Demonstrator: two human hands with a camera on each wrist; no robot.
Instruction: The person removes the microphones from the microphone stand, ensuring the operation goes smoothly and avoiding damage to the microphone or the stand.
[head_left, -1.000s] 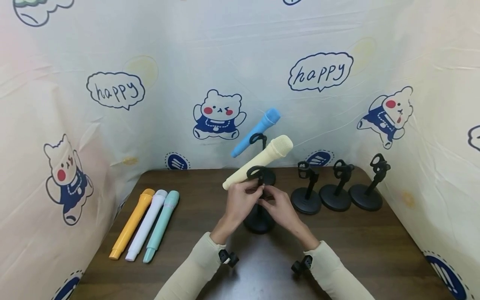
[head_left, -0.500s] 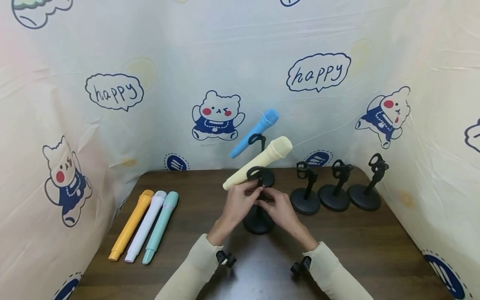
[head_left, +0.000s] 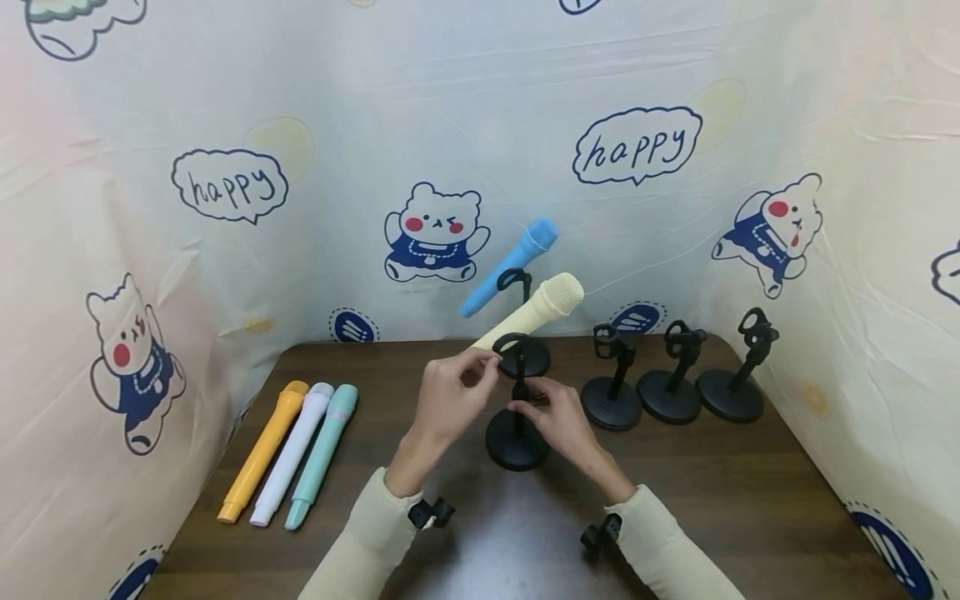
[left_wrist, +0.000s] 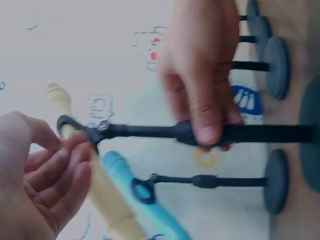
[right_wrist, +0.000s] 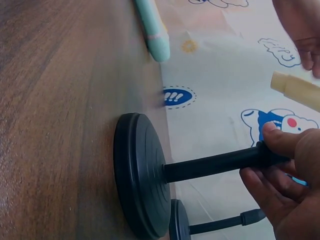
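Observation:
A black microphone stand (head_left: 517, 452) stands upright in the middle of the table, and its top clip carries a tilted cream microphone (head_left: 542, 308). My right hand (head_left: 561, 419) grips the stand's post at the thick collar, thumb and fingers around it, as the right wrist view confirms. Beside the clip, to the left, is my left hand (head_left: 452, 398); its fingers are loosely bent and look blurred in the left wrist view. Its fingertips lie close to the clip (left_wrist: 95, 134); whether they touch it is unclear. The hand partly covers the microphone's lower end in the head view.
Behind stands another black stand (head_left: 534, 360) with a blue microphone (head_left: 517, 258). Three black stands (head_left: 671, 397) line the right side. On the left lie orange (head_left: 264, 450), white (head_left: 292, 454) and mint green (head_left: 322, 457) microphones. A printed cloth backdrop surrounds the table.
My left hand has let go of the post and moved left and slightly up, beside the clip. My right hand stays at the post's collar.

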